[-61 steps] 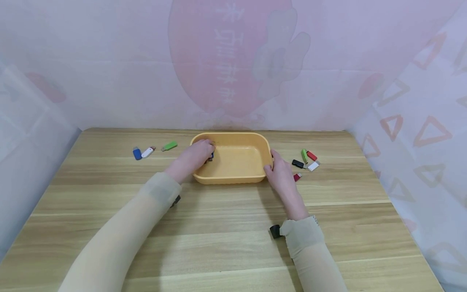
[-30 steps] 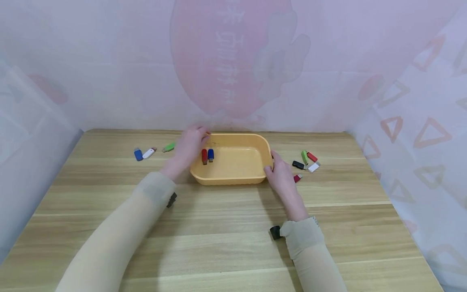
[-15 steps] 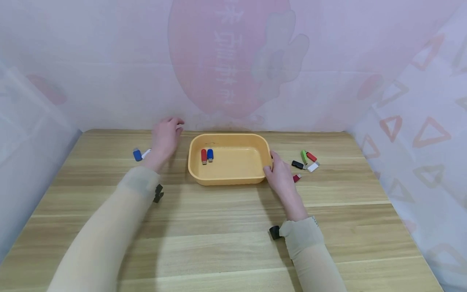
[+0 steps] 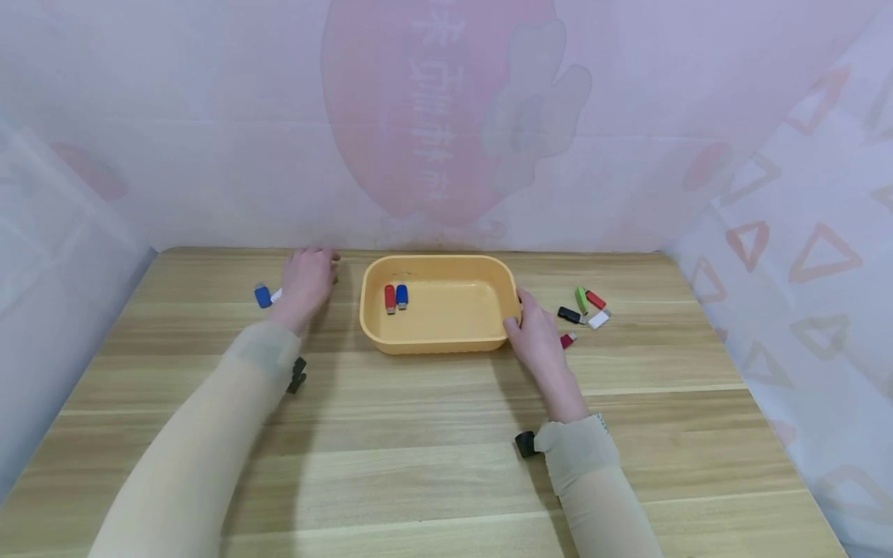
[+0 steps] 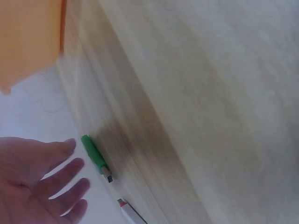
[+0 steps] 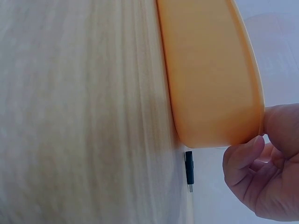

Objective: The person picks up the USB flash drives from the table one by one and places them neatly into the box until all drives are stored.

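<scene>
Head view: at the far left of the wooden table [image 4: 432, 434], a blue USB stick [image 4: 262, 296] is lying just beside a white USB stick [image 4: 276, 294], which the left hand [image 4: 305, 280] is partly covering. The left hand is hovering palm down over this group with its fingers straight and loosely spread, holding nothing. In the left wrist view, a green USB stick [image 5: 95, 156] is lying on the table just off the fingertips [image 5: 70, 170], apart from them, and the white stick's red-tipped end is showing just below it. To the right, the yellow tray [image 4: 446, 267] is sitting at the middle of the table; a red USB stick [image 4: 390, 298] and a second blue USB stick [image 4: 401, 296] are lying side by side, touching or nearly so, in its left half. The right hand [image 4: 536, 335] is gripping the tray's right near corner; the right wrist view is showing the thumb pressed on the rim and the fingers curled under the outer wall. Farther right, a loose group is lying on the table: a dark red stick [image 4: 568, 339] just beside the right hand, then a black stick [image 4: 569, 314], a light green stick [image 4: 582, 298], a bright red stick [image 4: 596, 299] and a white-and-grey stick [image 4: 599, 318].
</scene>
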